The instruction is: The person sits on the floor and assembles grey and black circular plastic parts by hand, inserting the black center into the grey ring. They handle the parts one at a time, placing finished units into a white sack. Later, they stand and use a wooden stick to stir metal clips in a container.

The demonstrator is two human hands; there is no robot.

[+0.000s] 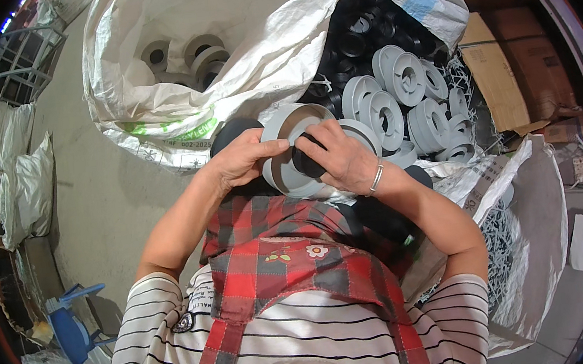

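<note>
Left fingers (272, 147) grip a grey plastic ring (276, 175); right fingers (329, 135) grasp a black round part (308, 164) at its opening.

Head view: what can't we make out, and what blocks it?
In the head view:
Left hand: fingertips except the thumb's, behind the grey plastic ring.
Black part: full outline, covered by the right hand.
Bagged grey rings: lower parts, behind the front wall of the white woven sack.
Small grey pieces, lower right: individual shapes, too small.
</note>
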